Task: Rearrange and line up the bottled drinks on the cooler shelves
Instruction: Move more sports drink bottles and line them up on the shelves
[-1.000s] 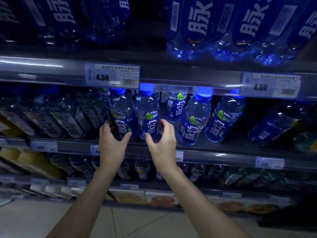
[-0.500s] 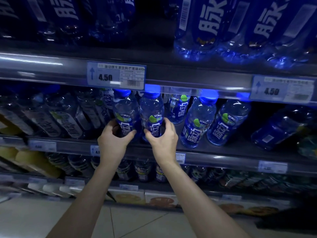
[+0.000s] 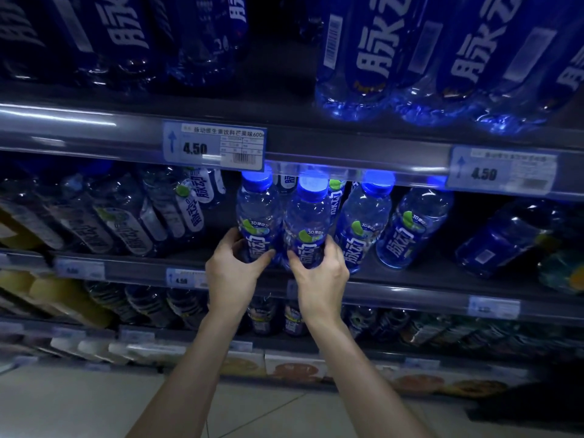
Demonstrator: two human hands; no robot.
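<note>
Two clear bottles with blue caps and blue labels stand side by side at the front of the middle shelf. My left hand is wrapped around the base of the left bottle. My right hand grips the base of the right bottle. Both bottles lean slightly and touch each other. Just to their right stand two more blue bottles of the same kind, apart from my hands.
Large blue bottles fill the top shelf. Clear bottles with pale labels crowd the middle shelf's left side. A blue bottle stands far right. Price tags line the rails. Lower shelves hold dark bottles and boxed goods; floor tiles lie below.
Both hands went from open beside the two bottles to closed around their bases. The two bottles now sit closer together, and the view has moved nearer the shelf.
</note>
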